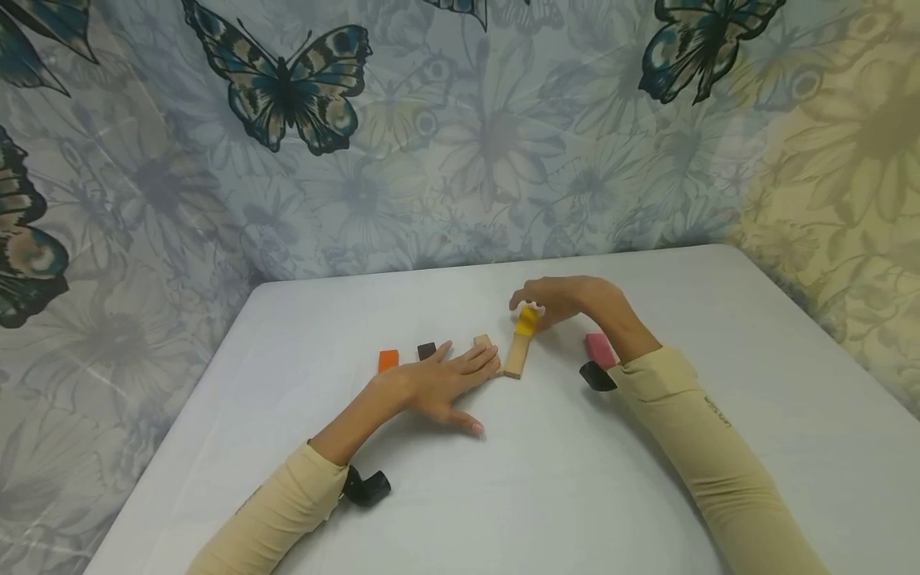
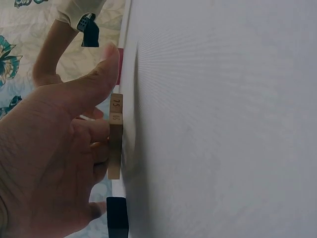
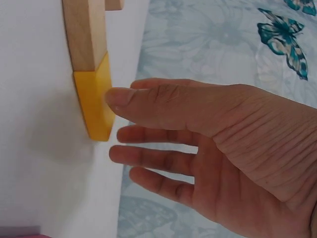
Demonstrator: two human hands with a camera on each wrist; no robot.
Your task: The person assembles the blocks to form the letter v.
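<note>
Nearest, the two beige sleeves [image 1: 273,511] reach in over the white worktop [image 1: 539,495], one from the left and one from the right. Each wrist carries a black camera; the left one [image 1: 368,487] hangs above bare surface, well in from the left edge.

Past it, the left hand [image 1: 442,389] is spread flat, palm down, its fingers straight and clenching nothing. Its wrist covers the near end of an orange block [image 1: 388,360], the block closest to the left edge. A dark block [image 1: 426,350] shows just behind the knuckles, partly screened. The fingertips hide much of a short wooden block [image 1: 481,341].

Just right of those fingertips lies a longer wooden block [image 1: 517,357], pointing toward the far edge, with a yellow block [image 1: 527,321] meeting its far end. The right hand [image 1: 564,299] arches over the yellow piece, its fingers loosely extended rather than wrapped round it; the thumb tip overlaps the yellow side, and I cannot tell whether it touches.

To the right, a pink block [image 1: 599,349] sits partly behind the right wrist's camera [image 1: 598,376]. Beyond the far edge and its two corners rises a floral backdrop [image 1: 496,184] printed with large butterflies [image 1: 287,88].
</note>
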